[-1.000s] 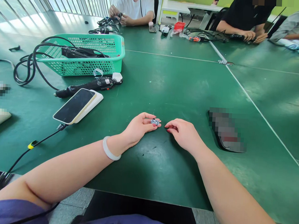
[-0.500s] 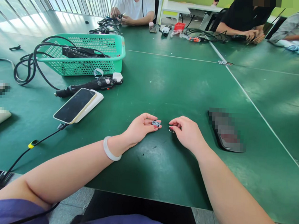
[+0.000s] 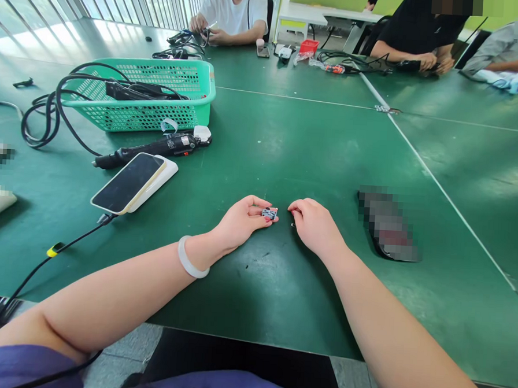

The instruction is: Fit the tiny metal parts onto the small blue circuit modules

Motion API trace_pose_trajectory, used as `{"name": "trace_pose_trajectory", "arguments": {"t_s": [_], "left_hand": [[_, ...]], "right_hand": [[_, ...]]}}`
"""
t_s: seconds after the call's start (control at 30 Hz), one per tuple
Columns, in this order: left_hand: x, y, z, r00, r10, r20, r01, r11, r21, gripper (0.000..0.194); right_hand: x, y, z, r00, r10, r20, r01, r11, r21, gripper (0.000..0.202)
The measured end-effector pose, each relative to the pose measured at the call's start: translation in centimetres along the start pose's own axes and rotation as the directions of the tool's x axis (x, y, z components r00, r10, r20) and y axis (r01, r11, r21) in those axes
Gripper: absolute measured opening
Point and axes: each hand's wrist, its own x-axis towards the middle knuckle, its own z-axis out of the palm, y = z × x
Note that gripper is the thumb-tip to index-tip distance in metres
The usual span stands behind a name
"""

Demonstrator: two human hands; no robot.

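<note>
Left hand (image 3: 242, 219) still holds a small part (image 3: 269, 213); narrowed right hand (image 3: 313, 221) has shifted nearer, its contents unclear.

The small part (image 3: 269, 213) was roughly rectangular, its face a patchwork of pale blue-grey and dark marks too fine to make out. It sat at the fingertips of the left hand (image 3: 237, 225), between thumb and fingers, face turned up, with the worktop (image 3: 260, 165) beneath. A tiny bright piece (image 3: 293, 224) showed just below the right hand's (image 3: 316, 223) fingertips, apart from the part; whether it was gripped or lying loose was unclear.
</note>
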Motion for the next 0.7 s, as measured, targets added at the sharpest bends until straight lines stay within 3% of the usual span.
{"name": "trace_pose_trajectory", "arguments": {"t_s": [0.5,0.6,0.7], "left_hand": [[-0.1,0.1,0.2,1.0,0.002,-0.001,-0.002,1.0,0.016,0.022],[-0.1,0.1,0.1,1.0,0.0,0.007,-0.001,1.0,0.024,0.022],[-0.1,0.0,0.1,1.0,0.0,0.023,-0.002,0.998,0.056,0.021]], "right_hand": [[1.0,0.0,1.0,0.998,-0.046,-0.051,0.046,0.999,0.001,0.02],[0.7,-0.4,0.3,0.994,-0.001,-0.107,0.02,0.985,0.17,0.021],[0.0,-1.1,-0.4,0.981,0.136,-0.136,-0.062,0.893,0.446,0.015]]}}
